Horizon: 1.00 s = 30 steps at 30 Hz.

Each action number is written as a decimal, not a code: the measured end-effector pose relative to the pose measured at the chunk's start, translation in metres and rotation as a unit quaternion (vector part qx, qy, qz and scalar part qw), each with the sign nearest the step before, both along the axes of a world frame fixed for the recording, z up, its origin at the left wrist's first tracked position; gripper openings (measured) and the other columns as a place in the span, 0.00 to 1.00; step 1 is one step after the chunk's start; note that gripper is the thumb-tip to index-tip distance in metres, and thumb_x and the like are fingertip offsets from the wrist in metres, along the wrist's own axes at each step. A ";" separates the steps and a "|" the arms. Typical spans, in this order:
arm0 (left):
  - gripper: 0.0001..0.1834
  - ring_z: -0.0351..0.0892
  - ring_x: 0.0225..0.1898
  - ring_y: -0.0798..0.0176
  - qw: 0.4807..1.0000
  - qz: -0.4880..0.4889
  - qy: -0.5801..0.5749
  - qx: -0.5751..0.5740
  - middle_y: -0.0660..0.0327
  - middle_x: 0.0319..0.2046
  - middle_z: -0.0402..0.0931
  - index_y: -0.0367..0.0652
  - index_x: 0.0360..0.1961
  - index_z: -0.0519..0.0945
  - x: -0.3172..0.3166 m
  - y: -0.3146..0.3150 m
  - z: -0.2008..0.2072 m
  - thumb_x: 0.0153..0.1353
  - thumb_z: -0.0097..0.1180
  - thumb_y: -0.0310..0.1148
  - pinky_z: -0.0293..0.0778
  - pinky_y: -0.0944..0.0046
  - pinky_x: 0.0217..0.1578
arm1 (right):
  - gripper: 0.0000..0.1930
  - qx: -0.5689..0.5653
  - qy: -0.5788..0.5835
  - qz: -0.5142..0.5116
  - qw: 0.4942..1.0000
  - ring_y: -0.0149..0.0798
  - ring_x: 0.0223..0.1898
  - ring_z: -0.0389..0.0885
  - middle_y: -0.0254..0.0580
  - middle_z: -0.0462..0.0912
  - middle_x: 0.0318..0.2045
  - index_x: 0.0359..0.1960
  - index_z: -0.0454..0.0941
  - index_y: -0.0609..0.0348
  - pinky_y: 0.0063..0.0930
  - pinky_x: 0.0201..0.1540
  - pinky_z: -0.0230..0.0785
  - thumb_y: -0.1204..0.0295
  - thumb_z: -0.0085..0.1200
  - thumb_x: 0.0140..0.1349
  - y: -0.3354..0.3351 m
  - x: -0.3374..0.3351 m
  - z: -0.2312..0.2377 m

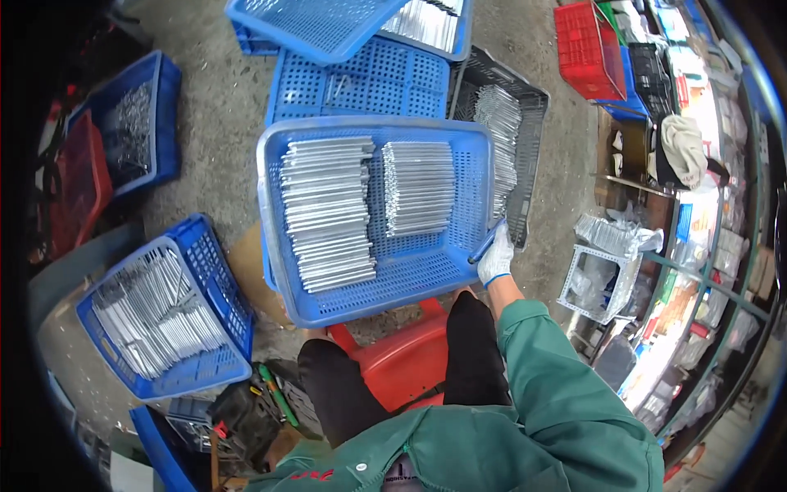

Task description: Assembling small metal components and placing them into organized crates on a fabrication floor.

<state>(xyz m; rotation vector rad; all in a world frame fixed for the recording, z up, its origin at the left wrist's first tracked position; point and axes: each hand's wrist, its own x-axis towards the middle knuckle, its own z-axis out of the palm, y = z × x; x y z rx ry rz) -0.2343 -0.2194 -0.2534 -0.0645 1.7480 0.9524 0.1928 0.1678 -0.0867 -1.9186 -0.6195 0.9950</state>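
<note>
Far left: a dark blue crate (135, 131) is sitting on the concrete floor (213, 107) with a tangle of small metal parts inside; a red crate (78, 193) is leaning just beside it.

Lower left: a blue basket (164, 307) is lying tilted on the floor, holding a fan of long silver strips. A dark tool bag (246, 414) with green and red handles is resting below it, near the person's left knee.

Left hand: not appearing anywhere in the head view.

Centre: the large blue basket (377, 217) is sitting in front of the person's knees, above a red plastic stool (406, 361). Inside it, two neat stacks of flat aluminium strips (328, 209) are lying side by side; the left stack is longer, the right one is occupying the upper middle. The lower right part of the basket floor is showing bare mesh. More blue baskets (361, 78) are stacking up behind it.

Right of centre: a black crate (512, 131) with silver strips is standing touching the big basket's right wall.

Right hand (495, 261): wearing a white glove with a blue cuff, green sleeve behind it. It is gripping the basket's right rim near the lower corner, fingers curled closed over the edge.

Far right: a red crate (586, 49), a grey perforated stool (597, 279) and shelves of packaged goods are lining the edge.
</note>
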 end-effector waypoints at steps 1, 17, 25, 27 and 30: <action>0.22 0.80 0.52 0.55 0.993 0.107 0.012 0.045 0.53 0.52 0.81 0.41 0.58 0.79 0.073 0.062 0.003 0.69 0.55 0.42 0.77 0.57 0.51 | 0.23 -0.003 0.011 -0.009 1.000 0.41 0.49 0.84 0.47 0.84 0.51 0.54 0.80 0.61 0.36 0.53 0.78 0.52 0.52 0.74 0.002 0.005 0.001; 0.36 0.66 0.71 0.61 0.990 0.083 0.058 -0.102 0.57 0.71 0.67 0.43 0.71 0.66 0.105 0.017 -0.147 0.72 0.42 0.57 0.59 0.61 0.71 | 0.18 -0.125 -0.077 0.041 0.988 0.46 0.47 0.83 0.48 0.84 0.50 0.47 0.79 0.58 0.42 0.55 0.76 0.57 0.45 0.71 0.063 0.042 -0.008; 0.24 0.76 0.42 0.55 0.961 -0.043 0.053 -0.266 0.53 0.47 0.79 0.37 0.52 0.78 0.493 -0.382 0.165 0.59 0.59 0.42 0.73 0.55 0.45 | 0.13 -0.239 -0.138 0.150 0.949 0.46 0.44 0.84 0.43 0.86 0.47 0.39 0.81 0.51 0.44 0.52 0.76 0.63 0.43 0.66 0.081 0.015 0.049; 0.20 0.82 0.31 0.52 0.958 -0.038 0.048 -0.279 0.51 0.37 0.85 0.35 0.43 0.84 0.550 -0.428 0.276 0.54 0.66 0.38 0.80 0.53 0.35 | 0.15 -0.337 -0.185 0.268 0.884 0.46 0.42 0.85 0.41 0.87 0.44 0.37 0.83 0.51 0.43 0.50 0.77 0.59 0.45 0.65 0.089 0.021 0.063; 0.15 0.81 0.31 0.54 0.880 0.154 -0.244 -0.377 0.53 0.34 0.84 0.37 0.42 0.85 0.511 -0.357 0.318 0.57 0.59 0.35 0.80 0.56 0.35 | 0.19 -0.458 -0.229 0.518 0.686 0.47 0.38 0.87 0.39 0.89 0.39 0.34 0.87 0.49 0.41 0.47 0.78 0.52 0.49 0.63 0.110 -0.019 0.040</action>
